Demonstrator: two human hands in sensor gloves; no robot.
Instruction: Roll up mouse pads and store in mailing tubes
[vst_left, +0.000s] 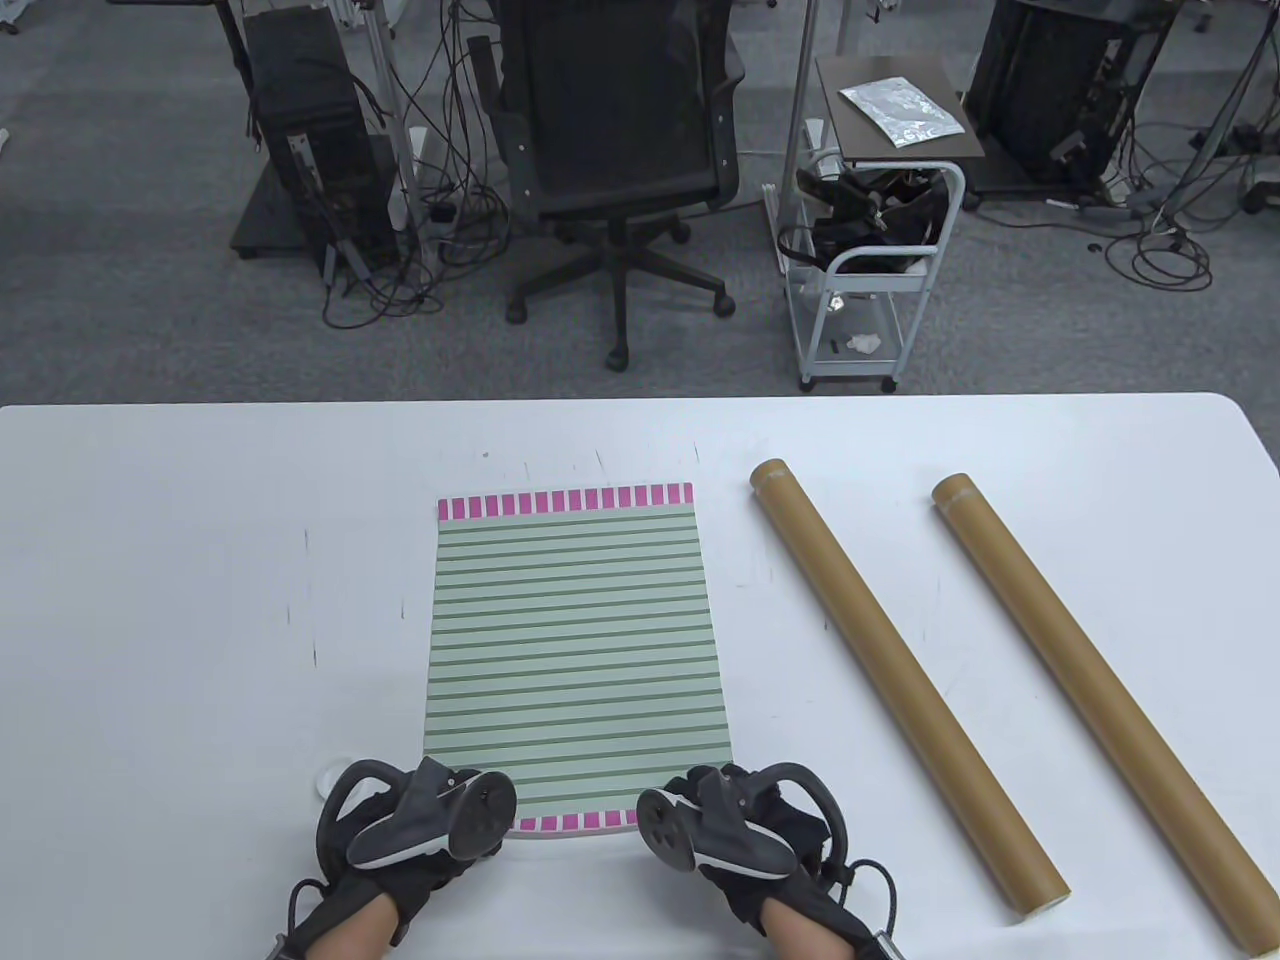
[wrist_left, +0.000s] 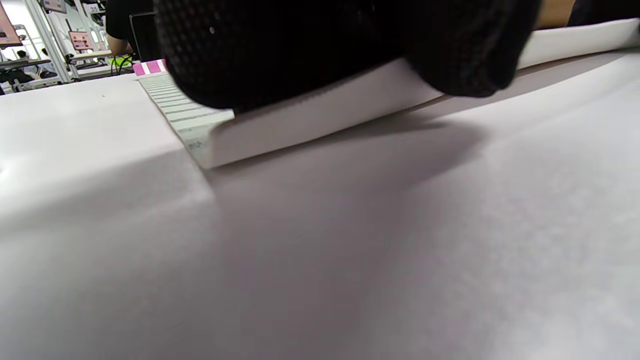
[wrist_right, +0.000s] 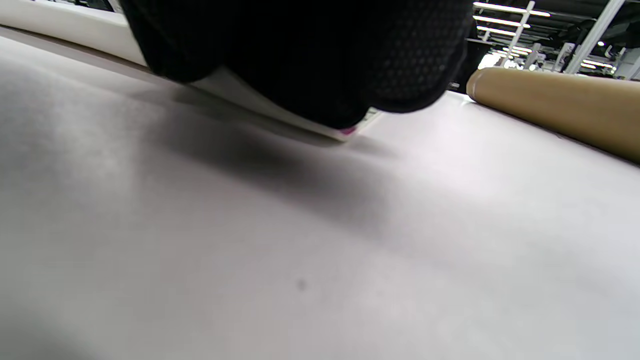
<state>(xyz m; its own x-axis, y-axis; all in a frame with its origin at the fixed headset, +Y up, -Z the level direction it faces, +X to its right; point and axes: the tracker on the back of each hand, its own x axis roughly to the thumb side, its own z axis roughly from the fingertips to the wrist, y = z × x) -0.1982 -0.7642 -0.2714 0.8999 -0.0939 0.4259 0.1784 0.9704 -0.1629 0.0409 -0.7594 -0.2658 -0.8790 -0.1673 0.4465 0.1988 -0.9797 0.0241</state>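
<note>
While the striped mouse pad lies flat at table centre, left hand and right hand pinch its 6 o'clock corners, edge lifted — roll tightly, evenly toward 12; mailing tubes wait at 3 o'clock.

Office-lab space — grey carpet, swivel chair, computer towers, trailing cables, wheeled cart.

Mouse pad near corners hidden under trackers; right tube cut by frame edge.
</note>
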